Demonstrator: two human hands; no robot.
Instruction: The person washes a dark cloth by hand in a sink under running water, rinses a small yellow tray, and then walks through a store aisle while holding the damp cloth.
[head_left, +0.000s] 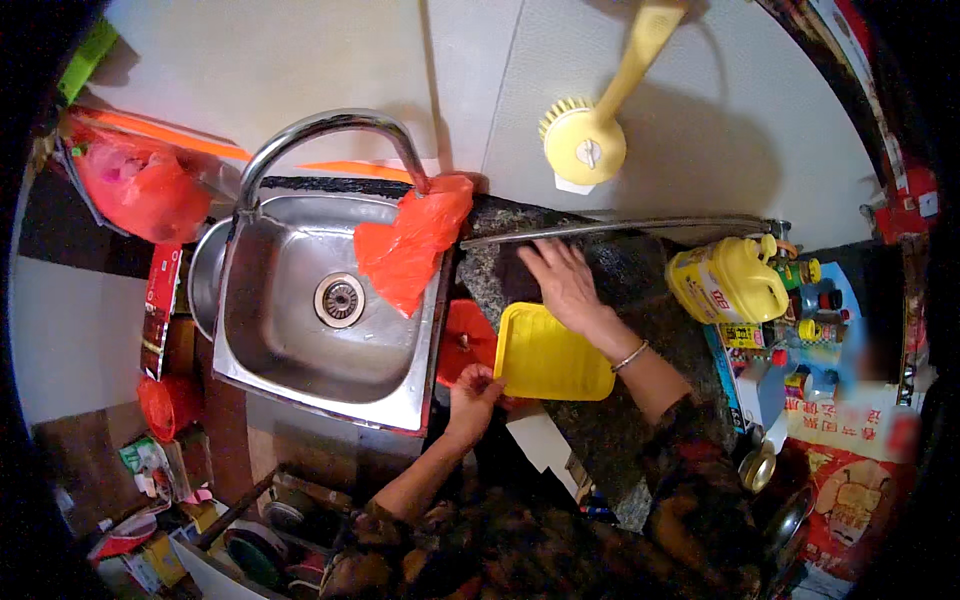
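At a dark stone countertop (645, 305) beside a steel sink (285, 350), a person's left hand (472, 402) pinches the near left corner of a yellow tray (555, 360), while the right hand (562, 285), open with fingers outstretched, extends past the tray's far edge.

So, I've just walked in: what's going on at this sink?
A person's left hand grips the corner of a yellow plastic tray just right of the sink. The right hand, fingers spread, is over the dark counter beyond the tray. A red plastic bag hangs by the faucet.
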